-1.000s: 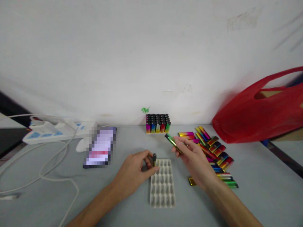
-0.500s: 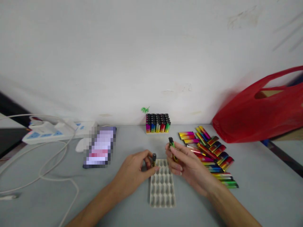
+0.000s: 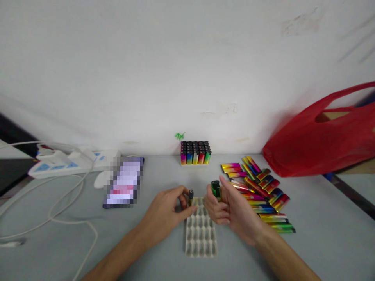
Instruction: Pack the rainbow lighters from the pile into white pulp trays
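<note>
My left hand [image 3: 165, 210] is closed around a lighter [image 3: 191, 194] with a dark top, which stands upright at the far left corner of the pale tray [image 3: 201, 248]. Rows of oval slots fill that tray. Just right of its far end, my right hand [image 3: 227, 210] grips a green lighter [image 3: 216, 189], its black top facing up and the fingers curled about its body. My right thumb is raised off it. Loose multicoloured lighters [image 3: 265, 191] lie in a pile behind and beside my right hand.
A block of upright lighters [image 3: 195, 153] stands by the wall. A red bag [image 3: 319, 140] sits at the right. To the left are a phone [image 3: 124, 181], a white power strip [image 3: 67, 164] and a looping white cable [image 3: 88, 222].
The green lighter has turned in my right hand and come a little lower and nearer. My right thumb has lifted away from it. The left hand stays put.
</note>
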{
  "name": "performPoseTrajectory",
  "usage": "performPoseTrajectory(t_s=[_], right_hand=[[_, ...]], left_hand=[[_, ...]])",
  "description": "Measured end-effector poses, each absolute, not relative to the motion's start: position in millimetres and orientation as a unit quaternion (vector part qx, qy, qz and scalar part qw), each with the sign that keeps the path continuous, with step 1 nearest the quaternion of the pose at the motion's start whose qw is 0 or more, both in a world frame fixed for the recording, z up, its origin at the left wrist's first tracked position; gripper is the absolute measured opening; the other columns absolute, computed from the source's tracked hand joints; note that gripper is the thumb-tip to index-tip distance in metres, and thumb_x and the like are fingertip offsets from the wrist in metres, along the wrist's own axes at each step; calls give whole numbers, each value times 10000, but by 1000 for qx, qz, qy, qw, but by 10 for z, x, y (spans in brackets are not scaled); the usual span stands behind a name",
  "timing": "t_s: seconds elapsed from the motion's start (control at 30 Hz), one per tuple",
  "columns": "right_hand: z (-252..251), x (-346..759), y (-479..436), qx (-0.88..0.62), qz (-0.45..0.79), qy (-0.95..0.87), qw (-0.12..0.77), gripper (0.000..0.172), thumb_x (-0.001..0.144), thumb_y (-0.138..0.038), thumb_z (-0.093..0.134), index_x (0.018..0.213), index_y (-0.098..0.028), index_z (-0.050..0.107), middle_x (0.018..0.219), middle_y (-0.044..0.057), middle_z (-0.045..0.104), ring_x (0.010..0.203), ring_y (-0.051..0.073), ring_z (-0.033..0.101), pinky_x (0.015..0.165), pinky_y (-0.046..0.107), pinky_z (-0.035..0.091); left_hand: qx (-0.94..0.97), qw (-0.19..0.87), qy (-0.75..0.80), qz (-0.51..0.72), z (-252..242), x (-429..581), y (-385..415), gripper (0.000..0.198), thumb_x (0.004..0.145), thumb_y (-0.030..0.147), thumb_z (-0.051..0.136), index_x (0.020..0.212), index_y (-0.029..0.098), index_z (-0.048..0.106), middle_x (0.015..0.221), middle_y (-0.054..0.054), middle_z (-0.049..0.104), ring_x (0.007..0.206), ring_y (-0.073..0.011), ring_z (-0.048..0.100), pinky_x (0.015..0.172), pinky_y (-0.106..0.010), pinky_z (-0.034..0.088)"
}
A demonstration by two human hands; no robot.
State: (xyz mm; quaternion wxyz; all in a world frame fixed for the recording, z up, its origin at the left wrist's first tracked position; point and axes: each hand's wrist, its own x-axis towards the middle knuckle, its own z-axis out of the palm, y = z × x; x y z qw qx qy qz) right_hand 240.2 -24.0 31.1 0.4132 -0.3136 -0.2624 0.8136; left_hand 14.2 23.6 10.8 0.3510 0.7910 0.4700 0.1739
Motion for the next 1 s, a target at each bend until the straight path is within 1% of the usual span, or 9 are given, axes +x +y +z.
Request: performPoseTrajectory(t_s=[0.1, 0.17, 0.27, 0.53, 0.63, 0.77, 0.9, 1.0], right_hand=[[281, 2396, -213, -311, 806, -286, 415, 642, 972, -742, 651, 681, -233, 389, 605, -112, 191, 516, 85, 79, 456, 238, 86], [266, 2393, -202, -319, 795, -293, 426, 647, 979, -727, 626, 654, -247, 338, 581, -117, 169, 500, 84, 68, 447, 245, 85], [253, 2391, -205, -329, 779, -288, 451, 636, 980, -691, 616, 634, -258, 304, 565, -119, 158, 485, 82, 82, 446, 255, 104], [237, 2343, -234, -353, 760, -263, 478, 604, 923, -663, 685, 638, -259, 339, 547, -127, 175, 468, 71, 84, 441, 262, 89], [225, 2322, -216, -343, 761, -262, 484, 641, 925, -707, 691, 637, -255, 341, 545, -129, 174, 464, 66, 80, 433, 252, 70], [214, 2331, -194, -322, 782, -267, 462, 669, 916, -758, 702, 654, -240, 368, 563, -130, 185, 469, 56, 88, 431, 228, 74], [238, 2336, -209, -311, 789, -269, 457, 645, 909, -767, 715, 706, -231, 420, 579, -133, 188, 484, 58, 82, 439, 221, 79], [270, 2316, -231, -359, 773, -271, 447, 592, 912, -738, 744, 782, -225, 479, 593, -136, 197, 494, 62, 82, 454, 227, 68]], left_hand=[[792, 353, 467, 174, 86, 135, 243, 230, 935, 413, 830, 1022, 222, 735, 813, 50, 726, 646, -160, 550, 685, -296, 391], [791, 355, 467, 173, 85, 136, 245, 231, 933, 414, 829, 1018, 222, 734, 819, 47, 732, 654, -160, 555, 688, -296, 397], [789, 358, 469, 170, 101, 143, 242, 241, 932, 425, 821, 1028, 221, 735, 832, 40, 744, 667, -164, 570, 688, -295, 403], [789, 356, 472, 167, 163, 157, 227, 236, 930, 426, 810, 995, 212, 734, 829, 26, 747, 668, -170, 577, 675, -297, 394], [789, 355, 475, 164, 158, 159, 229, 222, 931, 408, 811, 1002, 213, 733, 835, 28, 746, 664, -169, 570, 670, -296, 385], [792, 350, 471, 168, 131, 151, 233, 210, 941, 398, 811, 987, 213, 726, 815, 39, 723, 649, -162, 556, 675, -294, 381], [794, 347, 469, 171, 119, 144, 233, 213, 941, 399, 823, 973, 215, 720, 763, 53, 682, 636, -160, 540, 687, -293, 387], [795, 346, 467, 173, 121, 145, 230, 219, 943, 403, 822, 974, 214, 717, 757, 57, 673, 634, -159, 543, 692, -294, 393]])
